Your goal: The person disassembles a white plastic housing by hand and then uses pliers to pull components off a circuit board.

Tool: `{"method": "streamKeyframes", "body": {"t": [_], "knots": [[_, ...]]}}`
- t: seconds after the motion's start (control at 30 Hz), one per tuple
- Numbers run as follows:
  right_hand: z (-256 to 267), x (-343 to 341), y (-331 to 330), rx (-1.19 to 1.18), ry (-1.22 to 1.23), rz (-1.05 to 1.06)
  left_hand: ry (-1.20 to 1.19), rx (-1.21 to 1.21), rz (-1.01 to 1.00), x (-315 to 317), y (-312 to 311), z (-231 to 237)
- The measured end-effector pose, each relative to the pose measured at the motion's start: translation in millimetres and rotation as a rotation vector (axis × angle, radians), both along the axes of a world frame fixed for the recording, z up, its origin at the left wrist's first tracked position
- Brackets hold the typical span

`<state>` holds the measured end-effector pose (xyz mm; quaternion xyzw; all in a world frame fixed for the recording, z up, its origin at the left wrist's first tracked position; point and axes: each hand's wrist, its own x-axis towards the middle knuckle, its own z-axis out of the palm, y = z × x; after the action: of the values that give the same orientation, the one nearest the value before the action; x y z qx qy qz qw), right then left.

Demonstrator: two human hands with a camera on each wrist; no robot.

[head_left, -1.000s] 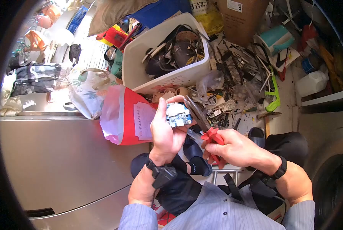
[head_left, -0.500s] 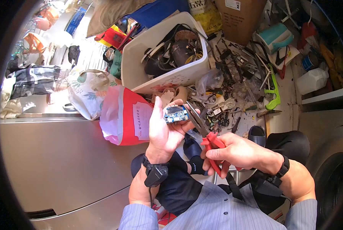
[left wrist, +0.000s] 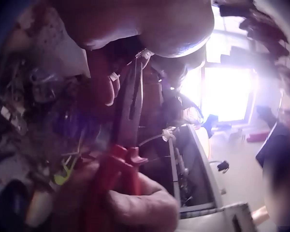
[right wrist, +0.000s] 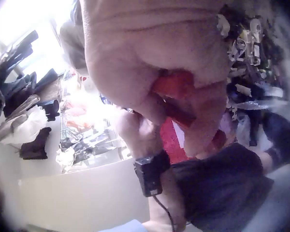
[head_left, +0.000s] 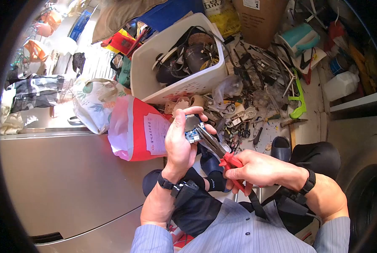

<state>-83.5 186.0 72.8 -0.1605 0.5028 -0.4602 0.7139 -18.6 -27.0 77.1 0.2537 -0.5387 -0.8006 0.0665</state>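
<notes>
A small blue circuit board [head_left: 191, 135] with a dark flat part on it is held in my left hand [head_left: 180, 145], thumb on one side and fingers curled round the other. My right hand [head_left: 260, 168] grips a pair of pliers [head_left: 232, 162] by its red handles. Their long metal nose slants up to the left, its tips right at the board's edge. In the left wrist view the pliers [left wrist: 128, 104] reach up to a small white part [left wrist: 146, 54] under the left fingers. From the right wrist, the right hand [right wrist: 159, 53] hides most of the pliers.
A white bin [head_left: 176, 90] of cables and gear stands ahead. Right of it, scattered electronic scraps [head_left: 239, 120] cover the floor, with a green plastic piece [head_left: 298, 97] and a hammer [head_left: 293, 124]. A red bag [head_left: 148, 130] leans close beside the left hand, by a metal cabinet [head_left: 79, 181].
The left hand has turned the board, so its dark part now shows instead of the pale face. The pliers have swung left and down from beside the board to its edge.
</notes>
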Motion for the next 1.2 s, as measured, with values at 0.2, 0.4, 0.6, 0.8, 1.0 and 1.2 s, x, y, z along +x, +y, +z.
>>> {"method": "streamKeyframes", "body": {"t": [0.2, 0.4, 0.6, 0.8, 1.0, 1.2], "knots": [[8, -3, 3, 0.019, 0.117, 0.026, 0.008, -0.143, -0.062, 1, 4, 2], [0, 15, -2, -0.019, 0.158, -0.119, 0.024, 0.087, 0.016, 0, 11, -2], [10, 3, -1, -0.033, 0.218, -0.234, -0.02, 0.231, 0.017, -7, 19, -16], [4, -6, 3, -0.073, 0.304, -0.394, 0.032, 0.407, -0.024, 1, 17, -10], [1, -9, 3, -0.126, 0.379, -0.58, -0.017, 0.363, -0.09, 9, 11, -9], [-1, -16, 0, -0.181, 0.316, -0.624, -0.109, 0.223, -0.268, 6, 18, -6]]}}
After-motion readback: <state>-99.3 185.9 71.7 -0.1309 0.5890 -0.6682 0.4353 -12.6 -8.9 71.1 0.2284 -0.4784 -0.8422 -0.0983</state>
